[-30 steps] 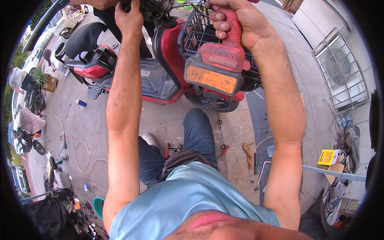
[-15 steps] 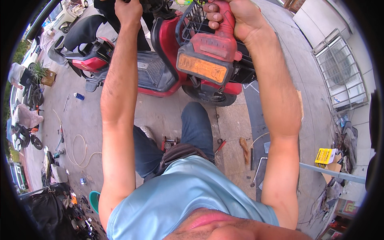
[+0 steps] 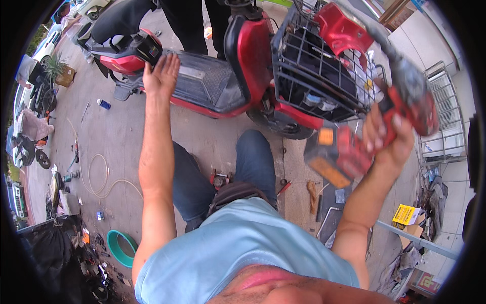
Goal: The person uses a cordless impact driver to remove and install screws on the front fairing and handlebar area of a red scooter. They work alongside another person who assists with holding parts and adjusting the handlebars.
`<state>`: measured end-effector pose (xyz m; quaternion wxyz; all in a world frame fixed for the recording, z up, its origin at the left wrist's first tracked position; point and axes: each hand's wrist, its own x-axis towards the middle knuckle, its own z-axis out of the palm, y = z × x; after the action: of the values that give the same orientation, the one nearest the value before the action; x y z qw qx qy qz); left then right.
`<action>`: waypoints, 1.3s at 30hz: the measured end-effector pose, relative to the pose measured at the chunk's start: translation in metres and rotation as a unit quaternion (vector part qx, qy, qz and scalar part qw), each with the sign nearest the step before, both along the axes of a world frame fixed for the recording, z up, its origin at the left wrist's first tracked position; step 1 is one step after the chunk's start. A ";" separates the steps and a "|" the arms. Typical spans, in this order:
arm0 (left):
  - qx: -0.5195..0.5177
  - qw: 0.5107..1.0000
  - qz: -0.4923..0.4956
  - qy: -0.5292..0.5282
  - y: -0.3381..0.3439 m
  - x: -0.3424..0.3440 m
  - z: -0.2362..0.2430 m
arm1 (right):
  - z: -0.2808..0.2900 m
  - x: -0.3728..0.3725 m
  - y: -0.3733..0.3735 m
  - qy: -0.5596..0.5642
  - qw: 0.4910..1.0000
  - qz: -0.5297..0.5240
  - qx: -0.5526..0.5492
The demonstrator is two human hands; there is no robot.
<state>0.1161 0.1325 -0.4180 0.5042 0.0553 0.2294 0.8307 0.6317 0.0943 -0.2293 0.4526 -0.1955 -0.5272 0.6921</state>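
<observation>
My left hand (image 3: 162, 74) is held out with its fingers stretched and nothing in it. It appears over the edge between the black footboard (image 3: 202, 81) and the seat end of a red electric scooter (image 3: 253, 61); contact cannot be told. Gripped in my right hand (image 3: 387, 139) is a red cordless impact wrench (image 3: 349, 154), smeared by motion. Its battery end points down toward me, its grey metal head up and to the right. The wrench is to the right of the scooter's black wire basket (image 3: 304, 68), which holds dark stuff and small packets.
A person in black trousers (image 3: 190, 25) stands behind the scooter. Small red tools (image 3: 220, 180) lie around my knees. At left are a coiled hose (image 3: 98, 177), a blue can (image 3: 103, 104) and a green basin (image 3: 121, 248); at right, a yellow box (image 3: 406, 215) and a caged air-conditioner unit (image 3: 443, 111).
My right hand has swung the impact wrench right and down, away from the scooter's front. My left hand has come down and left from the handlebar area and opened. The view has shifted.
</observation>
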 end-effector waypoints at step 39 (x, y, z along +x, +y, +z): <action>-0.232 0.912 -0.336 0.039 -0.055 0.280 0.419 | 0.261 0.080 -0.137 -0.274 0.935 -0.161 -0.157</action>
<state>0.3958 0.0777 0.0007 0.7427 0.0428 0.4033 0.5328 0.7118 -0.0430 0.0314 0.3597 -0.5286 -0.4769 0.6032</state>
